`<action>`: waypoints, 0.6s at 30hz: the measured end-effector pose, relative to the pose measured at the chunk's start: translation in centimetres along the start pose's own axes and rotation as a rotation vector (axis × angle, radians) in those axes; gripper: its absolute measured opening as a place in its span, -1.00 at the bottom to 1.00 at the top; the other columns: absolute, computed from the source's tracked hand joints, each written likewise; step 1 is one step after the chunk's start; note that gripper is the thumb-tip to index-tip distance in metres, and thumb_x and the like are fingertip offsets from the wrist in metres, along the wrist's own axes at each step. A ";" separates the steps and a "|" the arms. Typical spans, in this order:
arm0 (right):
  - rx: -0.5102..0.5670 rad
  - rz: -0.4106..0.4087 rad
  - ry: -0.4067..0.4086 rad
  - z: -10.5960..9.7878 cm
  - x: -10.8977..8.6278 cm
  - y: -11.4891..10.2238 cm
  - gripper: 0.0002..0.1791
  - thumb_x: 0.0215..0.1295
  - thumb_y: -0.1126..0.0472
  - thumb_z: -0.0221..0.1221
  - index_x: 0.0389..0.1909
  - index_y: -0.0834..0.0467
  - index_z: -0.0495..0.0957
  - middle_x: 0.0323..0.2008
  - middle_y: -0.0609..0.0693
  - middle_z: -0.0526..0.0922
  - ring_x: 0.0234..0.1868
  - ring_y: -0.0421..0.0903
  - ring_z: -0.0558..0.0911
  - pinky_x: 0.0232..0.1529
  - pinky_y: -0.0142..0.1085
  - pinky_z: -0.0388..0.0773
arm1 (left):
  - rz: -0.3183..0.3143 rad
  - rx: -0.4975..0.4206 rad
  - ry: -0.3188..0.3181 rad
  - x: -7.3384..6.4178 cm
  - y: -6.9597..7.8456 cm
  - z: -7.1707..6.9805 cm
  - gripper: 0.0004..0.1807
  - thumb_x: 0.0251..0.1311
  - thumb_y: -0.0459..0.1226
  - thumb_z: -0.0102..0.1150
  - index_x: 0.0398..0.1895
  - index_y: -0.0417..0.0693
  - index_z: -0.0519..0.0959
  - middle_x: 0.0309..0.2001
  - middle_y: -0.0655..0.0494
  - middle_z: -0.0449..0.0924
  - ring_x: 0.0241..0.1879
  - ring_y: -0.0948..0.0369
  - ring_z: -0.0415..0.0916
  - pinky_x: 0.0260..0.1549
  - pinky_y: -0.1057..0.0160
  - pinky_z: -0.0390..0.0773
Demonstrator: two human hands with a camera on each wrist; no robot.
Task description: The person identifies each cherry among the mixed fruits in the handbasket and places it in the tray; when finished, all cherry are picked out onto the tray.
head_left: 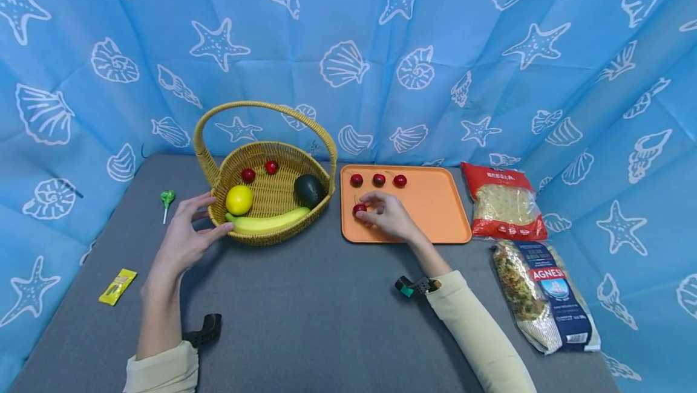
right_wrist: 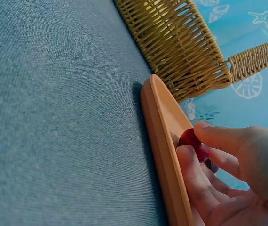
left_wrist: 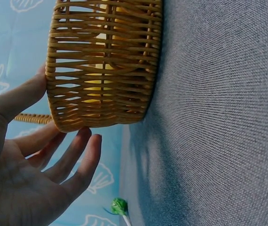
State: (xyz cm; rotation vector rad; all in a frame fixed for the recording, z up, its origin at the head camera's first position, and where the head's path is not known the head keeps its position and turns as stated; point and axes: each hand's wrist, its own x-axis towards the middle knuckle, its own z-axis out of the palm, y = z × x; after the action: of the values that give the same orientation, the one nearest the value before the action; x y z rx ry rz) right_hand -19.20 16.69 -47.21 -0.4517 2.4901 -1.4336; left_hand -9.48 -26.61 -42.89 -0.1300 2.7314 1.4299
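My left hand (head_left: 186, 234) rests against the left side of a yellow wicker basket (head_left: 279, 239), thumb at the front rim and fingers spread along its outer wall. Inside lie a lemon (head_left: 239, 200), a banana (head_left: 268, 222), an avocado (head_left: 309, 191) and two red cherries, one (head_left: 247, 175) left of the other (head_left: 271, 167). Between thumb and fingertips, my right hand (head_left: 389, 217) pinches a dark red cherry (right_wrist: 191, 141) over the left part of an orange tray (head_left: 435, 210). Three more cherries (head_left: 379, 180) sit in a row along the tray's back.
Right of the tray lie a red pasta bag (head_left: 506, 202) and a dark blue pasta bag (head_left: 552, 299). A green lollipop (head_left: 167, 198) and a yellow packet (head_left: 118, 287) lie on the grey table (head_left: 305, 320) at left. Blue shell-print curtains stand behind.
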 end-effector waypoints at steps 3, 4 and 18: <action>0.009 -0.002 -0.008 -0.1 0.0 0.0 -0.57 0.50 0.22 0.37 0.27 0.31 0.58 0.16 0.31 0.72 -0.30 -0.07 0.75 -0.38 -0.40 0.73 | 0.002 0.010 -0.003 0.1 0.0 0.0 -0.06 0.43 -0.01 0.42 0.68 -0.23 0.21 0.67 -0.31 0.07 0.53 -0.35 0.27 0.35 -0.30 0.64; 0.010 -0.004 -0.010 -0.1 0.0 0.0 -0.56 0.50 0.22 0.37 0.28 0.31 0.58 0.16 0.32 0.71 -0.30 -0.05 0.76 -0.38 -0.39 0.74 | 0.002 0.012 -0.003 0.1 0.0 0.0 -0.06 0.43 0.00 0.42 0.68 -0.23 0.21 0.67 -0.31 0.07 0.53 -0.35 0.27 0.35 -0.30 0.65; 0.161 -0.146 0.107 -0.7 -1.4 -4.8 -0.61 0.47 0.31 0.37 0.22 0.37 0.57 0.15 0.35 0.66 -0.13 0.23 0.83 -0.11 -0.37 0.85 | 0.009 0.004 0.003 -0.1 0.1 0.0 -0.08 0.44 -0.03 0.42 0.67 -0.24 0.22 0.67 -0.31 0.07 0.53 -0.35 0.27 0.35 -0.30 0.65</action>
State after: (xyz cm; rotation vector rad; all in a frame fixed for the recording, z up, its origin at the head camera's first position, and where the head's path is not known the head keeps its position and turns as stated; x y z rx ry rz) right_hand -17.48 15.51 -42.62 -0.5486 2.4399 -1.7426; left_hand -9.40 -26.56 -42.83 -0.1196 2.7411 1.4278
